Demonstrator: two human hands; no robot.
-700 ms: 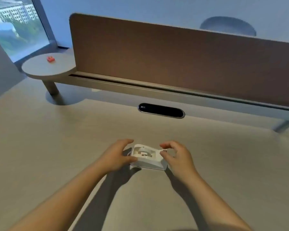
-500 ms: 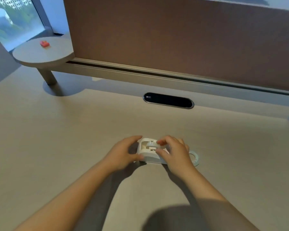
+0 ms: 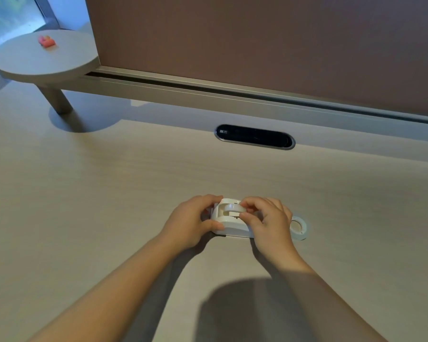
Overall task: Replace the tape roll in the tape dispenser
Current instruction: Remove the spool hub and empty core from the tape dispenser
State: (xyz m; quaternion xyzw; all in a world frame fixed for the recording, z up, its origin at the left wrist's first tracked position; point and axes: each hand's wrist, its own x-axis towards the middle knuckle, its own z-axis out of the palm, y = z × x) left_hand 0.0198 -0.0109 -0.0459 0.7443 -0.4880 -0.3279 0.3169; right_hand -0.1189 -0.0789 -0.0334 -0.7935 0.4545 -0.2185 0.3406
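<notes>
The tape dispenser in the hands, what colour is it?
White, possibly slightly cream; the tape dispenser shows best in the head view.

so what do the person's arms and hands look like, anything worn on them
Both forearms are bare as far as the frame shows: no sleeves, no watch, no bracelet. The left hand and right hand wear no gloves, and no rings show on the visible fingers. Nails look short and unpainted.

Pale wood desk (image 3: 109, 193): white tape dispenser (image 3: 229, 224), tape roll (image 3: 298, 228) beside
</notes>
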